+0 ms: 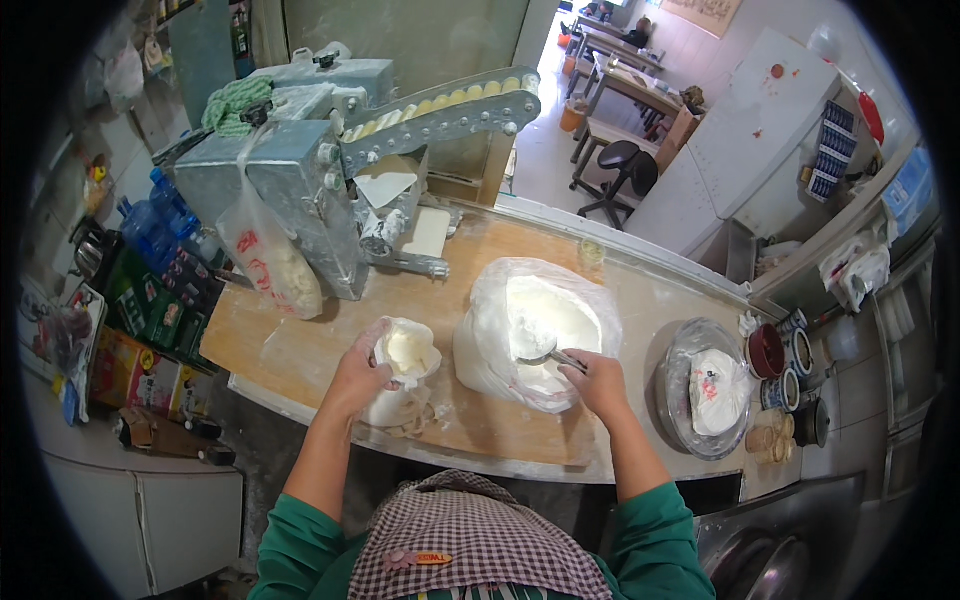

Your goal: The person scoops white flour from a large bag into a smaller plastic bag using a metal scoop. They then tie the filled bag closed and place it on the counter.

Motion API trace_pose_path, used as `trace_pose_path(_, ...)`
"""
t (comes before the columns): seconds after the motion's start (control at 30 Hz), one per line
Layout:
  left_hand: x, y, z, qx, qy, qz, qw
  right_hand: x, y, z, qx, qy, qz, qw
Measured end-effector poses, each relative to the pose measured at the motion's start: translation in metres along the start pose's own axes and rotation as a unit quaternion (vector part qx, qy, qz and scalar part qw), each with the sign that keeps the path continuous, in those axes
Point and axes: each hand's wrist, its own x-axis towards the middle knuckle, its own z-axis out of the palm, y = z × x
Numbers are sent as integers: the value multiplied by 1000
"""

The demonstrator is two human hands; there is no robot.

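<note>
My left hand [366, 367] grips the rim of a small white bag [390, 401], its mouth open and pale powder inside. The bag stands near the front edge of the wooden board [300, 352], with some flat strips beside its base. To its right sits a large plastic-lined sack [480, 345] of white flour [540, 315]. My right hand [596, 379] holds the handle of a metal scoop [538, 355], whose bowl lies in the flour close to the sack's near rim. The underside of the small bag is partly hidden.
A floury dough machine [262, 180] with a roller conveyor [450, 101] stands at the back left, a plastic bag [274, 262] hanging from it. On the right are a metal basin [667, 420] holding a white bag [716, 394], and several jars [780, 390]. People sit at far tables [630, 82].
</note>
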Motion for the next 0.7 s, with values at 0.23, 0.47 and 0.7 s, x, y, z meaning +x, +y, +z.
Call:
trace_pose_path(0.23,-8,7,2,34,-52,17,998,-5,-2,-37,-8,19,7,1000)
trace_pose_path(0.47,-8,6,-1,56,-67,47,995,-3,-50,-87,-11,-29,-4,1000)
trace_pose_path(0.7,-10,14,-7,116,-85,44,989,18,-117,-70,-12,-125,-157,980)
